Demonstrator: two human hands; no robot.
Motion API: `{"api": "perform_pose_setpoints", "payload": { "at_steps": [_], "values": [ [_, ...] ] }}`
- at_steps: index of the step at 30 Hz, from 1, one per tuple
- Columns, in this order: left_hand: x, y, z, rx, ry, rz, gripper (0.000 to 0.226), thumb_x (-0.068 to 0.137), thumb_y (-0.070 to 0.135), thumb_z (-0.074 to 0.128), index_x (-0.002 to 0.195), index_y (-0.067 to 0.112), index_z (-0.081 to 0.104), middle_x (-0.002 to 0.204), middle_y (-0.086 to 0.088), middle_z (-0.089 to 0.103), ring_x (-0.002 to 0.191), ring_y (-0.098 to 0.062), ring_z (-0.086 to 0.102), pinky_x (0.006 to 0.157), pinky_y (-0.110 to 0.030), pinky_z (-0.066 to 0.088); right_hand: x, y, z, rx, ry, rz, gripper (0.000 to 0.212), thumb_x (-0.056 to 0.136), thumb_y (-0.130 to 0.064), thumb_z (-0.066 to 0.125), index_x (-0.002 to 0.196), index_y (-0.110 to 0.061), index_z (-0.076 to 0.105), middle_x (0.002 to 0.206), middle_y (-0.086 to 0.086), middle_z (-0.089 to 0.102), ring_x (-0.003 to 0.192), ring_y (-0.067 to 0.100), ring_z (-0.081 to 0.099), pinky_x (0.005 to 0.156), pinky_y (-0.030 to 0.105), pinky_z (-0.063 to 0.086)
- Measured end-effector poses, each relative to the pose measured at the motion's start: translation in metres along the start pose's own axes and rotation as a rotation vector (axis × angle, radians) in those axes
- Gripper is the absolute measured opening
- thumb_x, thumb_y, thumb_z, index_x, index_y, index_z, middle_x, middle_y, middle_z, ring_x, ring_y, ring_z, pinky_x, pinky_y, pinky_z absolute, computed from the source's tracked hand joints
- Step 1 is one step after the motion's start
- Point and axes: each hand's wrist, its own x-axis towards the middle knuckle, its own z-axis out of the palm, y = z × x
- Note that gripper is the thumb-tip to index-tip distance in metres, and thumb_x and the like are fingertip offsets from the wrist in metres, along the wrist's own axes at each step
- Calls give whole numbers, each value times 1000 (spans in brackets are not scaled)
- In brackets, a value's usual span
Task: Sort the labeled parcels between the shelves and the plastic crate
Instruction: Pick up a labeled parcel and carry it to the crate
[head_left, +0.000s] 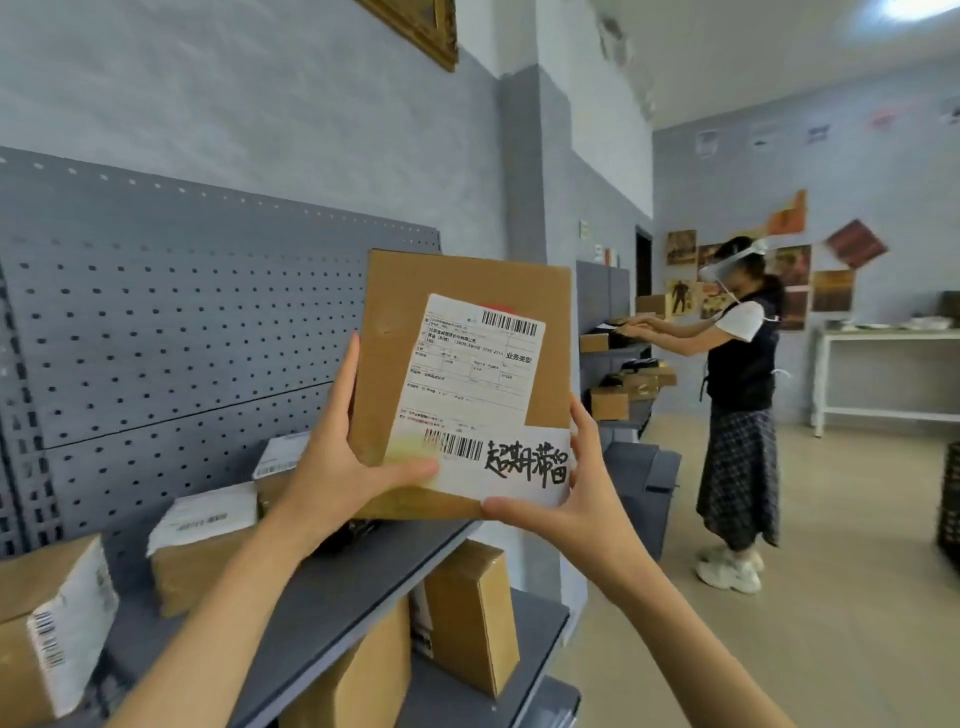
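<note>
Above grey shelf, both hands hold parcel, boxes below

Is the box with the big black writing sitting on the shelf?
No, both hands, left and right, hold the cardboard box up in the air above the grey shelf.

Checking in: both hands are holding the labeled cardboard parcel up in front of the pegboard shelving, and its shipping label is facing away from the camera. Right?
Not quite. The shipping label faces the camera; the head view shows its barcodes and handwritten characters. The rest holds: the left hand and right hand hold the cardboard parcel up in front of the pegboard shelving.
</note>
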Motion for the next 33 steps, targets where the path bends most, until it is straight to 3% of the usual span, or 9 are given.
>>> {"api": "perform_pose_setpoints", "payload": {
  "at_steps": [5, 11, 14, 18, 22, 24, 27, 29, 33],
  "values": [
    [-22, -6, 79, -143, -286, 22, 124, 50, 34, 85, 134, 65, -1, 133, 49, 25, 121, 23, 32, 92, -6, 34, -80, -8, -59, -157, 203, 115, 124, 57, -11, 88, 147, -39, 7, 132, -6, 51, 118, 10, 56, 101, 45, 46],
    [-53, 41, 213, -322, -621, 39, 126, 52, 35, 86, 134, 65, -5, 128, 44, 31, 109, 26, 40, 83, -5, 40, -194, -56, -150, -334, 507, 228, 123, 56, -7, 88, 145, -39, 9, 125, -7, 53, 117, 10, 56, 102, 42, 45],
    [-77, 87, 283, -419, -766, 90, 125, 49, 39, 87, 128, 70, -4, 135, 41, 29, 116, 22, 37, 90, -8, 38, -256, -91, -196, -409, 658, 276, 124, 58, -6, 87, 148, -35, 6, 123, -7, 54, 114, 11, 58, 100, 43, 47],
    [-121, 159, 374, -465, -936, 175, 134, 40, 54, 87, 137, 59, -5, 108, 64, 28, 102, 34, 35, 90, -14, 33, -345, -138, -254, -495, 855, 297, 123, 59, 0, 85, 147, -36, 8, 126, -2, 52, 109, 9, 61, 93, 33, 52],
    [-180, 233, 452, -473, -1045, 284, 131, 38, 62, 85, 130, 68, -7, 136, 42, 28, 120, 7, 35, 98, -26, 32, -437, -179, -304, -598, 1018, 342, 123, 58, -8, 87, 145, -43, 7, 114, -21, 53, 104, 0, 61, 88, 25, 53],
    [-214, 273, 493, -485, -1103, 332, 128, 34, 66, 83, 125, 73, -8, 131, 44, 30, 121, 0, 35, 98, -31, 34, -486, -200, -328, -635, 1093, 376, 127, 58, -14, 88, 147, -43, 2, 120, -20, 51, 110, 3, 58, 95, 31, 50],
    [-273, 338, 549, -523, -1194, 378, 119, 34, 68, 82, 114, 80, -6, 99, 63, 22, 108, 12, 34, 82, -15, 30, -563, -234, -360, -682, 1214, 428, 128, 58, -17, 88, 146, -43, -2, 128, -11, 49, 117, 10, 54, 101, 40, 46],
    [-317, 381, 581, -566, -1262, 428, 120, 37, 67, 82, 117, 78, -7, 102, 64, 25, 101, 25, 36, 79, -9, 28, -615, -258, -377, -712, 1300, 459, 128, 58, -19, 88, 145, -44, -3, 127, -14, 48, 118, 11, 53, 101, 37, 45],
    [-409, 452, 637, -612, -1393, 489, 132, 39, 63, 83, 138, 57, -4, 127, 33, 34, 113, 0, 42, 89, -22, 40, -715, -300, -399, -739, 1471, 520, 130, 57, -14, 88, 145, -44, -3, 140, 0, 42, 126, 19, 47, 106, 46, 40]
  ]
}}
